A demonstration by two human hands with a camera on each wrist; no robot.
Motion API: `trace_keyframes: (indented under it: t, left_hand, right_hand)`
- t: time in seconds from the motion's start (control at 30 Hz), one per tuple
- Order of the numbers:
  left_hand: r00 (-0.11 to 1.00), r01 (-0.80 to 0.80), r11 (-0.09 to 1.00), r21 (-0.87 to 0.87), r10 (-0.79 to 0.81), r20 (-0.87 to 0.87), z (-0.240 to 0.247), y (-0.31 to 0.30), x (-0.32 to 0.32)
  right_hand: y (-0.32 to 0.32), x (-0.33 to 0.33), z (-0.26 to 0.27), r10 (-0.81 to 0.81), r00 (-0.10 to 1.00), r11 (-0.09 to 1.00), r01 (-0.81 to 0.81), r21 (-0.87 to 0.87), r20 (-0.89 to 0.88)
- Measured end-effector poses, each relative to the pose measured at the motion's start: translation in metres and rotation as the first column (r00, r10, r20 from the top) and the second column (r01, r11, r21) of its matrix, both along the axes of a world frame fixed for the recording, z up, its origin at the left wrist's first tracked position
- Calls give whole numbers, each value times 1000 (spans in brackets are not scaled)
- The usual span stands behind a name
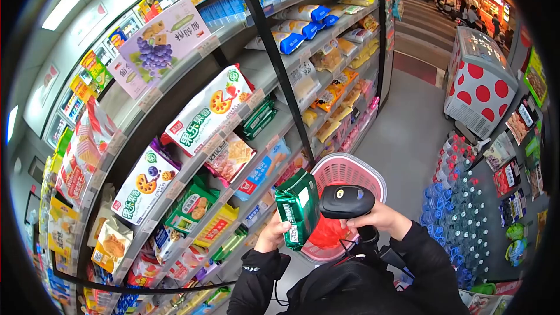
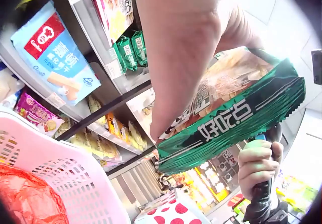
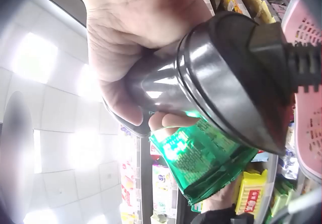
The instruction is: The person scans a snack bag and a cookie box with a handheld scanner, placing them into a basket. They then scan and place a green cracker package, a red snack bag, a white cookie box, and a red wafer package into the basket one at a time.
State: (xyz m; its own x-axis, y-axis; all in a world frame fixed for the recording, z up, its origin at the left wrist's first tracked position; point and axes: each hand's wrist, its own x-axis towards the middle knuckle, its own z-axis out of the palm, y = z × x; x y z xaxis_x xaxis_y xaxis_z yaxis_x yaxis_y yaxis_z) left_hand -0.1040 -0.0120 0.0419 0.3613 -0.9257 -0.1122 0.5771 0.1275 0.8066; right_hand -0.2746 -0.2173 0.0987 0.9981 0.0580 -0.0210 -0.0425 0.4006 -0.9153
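Note:
My left hand (image 1: pixel 272 233) grips a green foil snack packet (image 1: pixel 298 210) by its side, thumb and fingers across it in the left wrist view. White lettering runs along the packet's dark green edge (image 2: pixel 226 123). In my right hand (image 1: pixel 382 220) is a black handheld barcode scanner (image 1: pixel 348 201), its handle (image 3: pixel 156 80) wrapped by the fingers. The scanner head is close beside the packet, over a pink basket (image 1: pixel 373 170). A crumpled red plastic bag (image 1: pixel 329 234) lies inside the basket.
Shelves of packaged snacks curve along the left, with similar green packets (image 1: pixel 258 118) on one tier. Bottled drinks (image 1: pixel 446 221) stand on the floor to the right. Farther back is a white chest freezer with red dots (image 1: pixel 481 81). Hanging snack bags (image 1: pixel 516 122) line the right side.

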Motion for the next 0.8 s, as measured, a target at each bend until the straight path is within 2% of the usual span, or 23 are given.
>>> trace_keyframes:
  t: [0.13,0.2,0.33,0.4,0.43,0.47,0.5,0.53,0.57,0.67,0.7,0.77,0.8]
  left_hand:
    - [998,-24,999,21,23,53,12,8,-6]
    - [997,63,998,4,-63,52,8,13,-2]
    - [992,100,995,1,-99,73,11,18,-1]
    - [973,59,998,30,-64,222,13,17,1]
    - [944,32,999,34,-41,329,30,13,-5]
    - [896,26,999,-21,-14,445,30,7,-4]
    - [653,-30,999,44,-14,758,33,9,2]
    - [309,-109,991,82,-45,950,38,10,6]
    - [311,-149,985,87,-37,950,43,9,2]
    - [115,-241,963,118,-92,989,58,4,-3]
    - [121,-247,962,116,-88,989,62,1,-6]
    - [-126,-298,949,102,-145,981,68,-3,-10]
    - [-123,-306,947,98,-142,982,71,-5,-12]
  right_hand:
    - [15,-8,-1,-40,999,999,40,2,-15]
    - [21,-11,1,-62,998,998,62,-2,-18]
    - [32,-15,1,-89,996,996,89,-29,-3]
    - [38,-18,1,-161,987,987,161,-25,8]
    - [42,-21,4,-162,987,986,162,-28,2]
    - [45,-24,8,-222,975,975,222,-3,-10]
    - [48,-26,10,-280,960,960,280,20,-26]
    - [48,-27,3,-276,960,961,277,14,-34]
    - [46,-30,-8,-295,956,956,295,10,-7]
    - [47,-29,-7,-341,940,940,342,-6,25]
    - [46,-28,-8,-337,941,941,337,-10,30]
    - [44,-26,-8,-324,946,946,324,-17,34]
    - [42,-25,-8,-314,948,948,316,-29,42]
